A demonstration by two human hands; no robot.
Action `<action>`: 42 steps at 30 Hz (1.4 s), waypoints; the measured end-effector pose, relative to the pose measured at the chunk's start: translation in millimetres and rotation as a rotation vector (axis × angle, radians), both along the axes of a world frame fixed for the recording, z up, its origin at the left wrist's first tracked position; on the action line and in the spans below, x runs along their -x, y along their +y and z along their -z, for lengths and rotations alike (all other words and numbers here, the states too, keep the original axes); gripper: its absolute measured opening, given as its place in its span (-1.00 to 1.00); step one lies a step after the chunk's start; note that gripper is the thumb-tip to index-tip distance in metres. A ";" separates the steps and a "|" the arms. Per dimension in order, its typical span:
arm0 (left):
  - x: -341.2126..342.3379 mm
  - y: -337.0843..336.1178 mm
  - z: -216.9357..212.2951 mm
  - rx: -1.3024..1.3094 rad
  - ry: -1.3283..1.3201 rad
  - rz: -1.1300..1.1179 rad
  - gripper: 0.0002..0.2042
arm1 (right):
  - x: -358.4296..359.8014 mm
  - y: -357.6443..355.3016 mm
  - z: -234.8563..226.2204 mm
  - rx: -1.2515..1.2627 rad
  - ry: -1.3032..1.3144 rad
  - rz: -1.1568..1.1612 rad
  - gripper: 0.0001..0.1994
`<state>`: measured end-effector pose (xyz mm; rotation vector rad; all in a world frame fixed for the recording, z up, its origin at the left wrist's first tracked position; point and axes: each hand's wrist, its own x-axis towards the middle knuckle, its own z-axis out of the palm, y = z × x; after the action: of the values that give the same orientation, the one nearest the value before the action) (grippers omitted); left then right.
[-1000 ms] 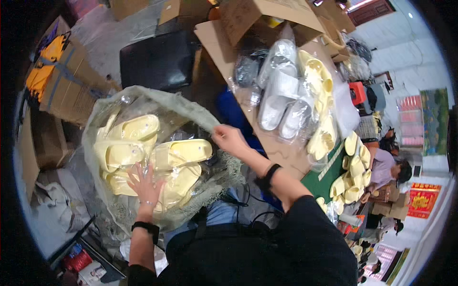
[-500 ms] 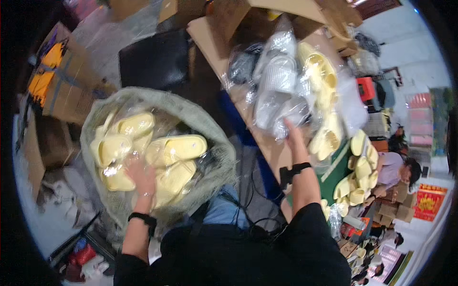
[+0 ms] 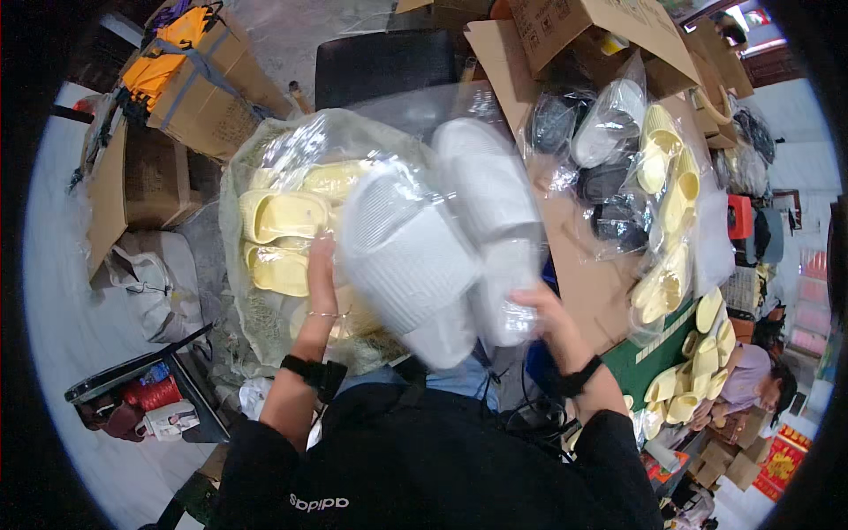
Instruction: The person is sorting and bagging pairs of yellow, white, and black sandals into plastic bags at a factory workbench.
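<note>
A bagged pair of pale grey-white slippers [image 3: 411,265], slightly blurred, is held up in front of me over the sack's right side. My right hand [image 3: 549,316] grips its right edge, with the thumb on top of the clear plastic. At the pair's left edge is my left hand [image 3: 321,276]. Its fingers are mostly hidden behind the slipper, so I cannot tell whether it grips. Beneath is a greenish woven sack [image 3: 237,305] with yellow slippers [image 3: 287,217] in clear bags inside.
On the cardboard-covered table [image 3: 574,296] to the right lie bagged white, black and yellow slippers [image 3: 678,194]. An open carton [image 3: 609,35] stands at its far end. A black seat [image 3: 384,66] is behind the sack; cartons [image 3: 208,93] stand left. Another person [image 3: 751,375] sits at far right.
My right hand has lifted the pale slippers off the table and brought them left over the sack. My left hand has come up from the yellow slippers to beside the pair. The view has shifted.
</note>
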<state>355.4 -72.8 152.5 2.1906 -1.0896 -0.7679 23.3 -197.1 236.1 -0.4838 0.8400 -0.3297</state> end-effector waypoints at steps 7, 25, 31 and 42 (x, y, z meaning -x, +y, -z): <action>1.4 13.6 -10.2 0.485 0.308 -0.538 -0.35 | -83.8 -47.6 81.7 1.576 0.991 -0.248 -0.50; 59.6 -194.6 4.5 -0.487 -0.507 0.274 -0.27 | -45.7 -126.1 28.9 1.469 1.069 0.038 -0.90; 56.1 -251.1 39.1 -0.438 -0.508 0.071 -0.18 | 49.4 -102.8 -12.3 1.740 1.134 0.342 -0.90; 108.4 -194.2 24.9 -0.011 -0.597 0.428 -0.34 | 288.0 -243.3 61.2 0.736 1.262 0.591 0.00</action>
<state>247.0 -267.0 127.6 2.2830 -1.8911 -0.2713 -264.7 -440.4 174.9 -1.1725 2.1250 -0.9297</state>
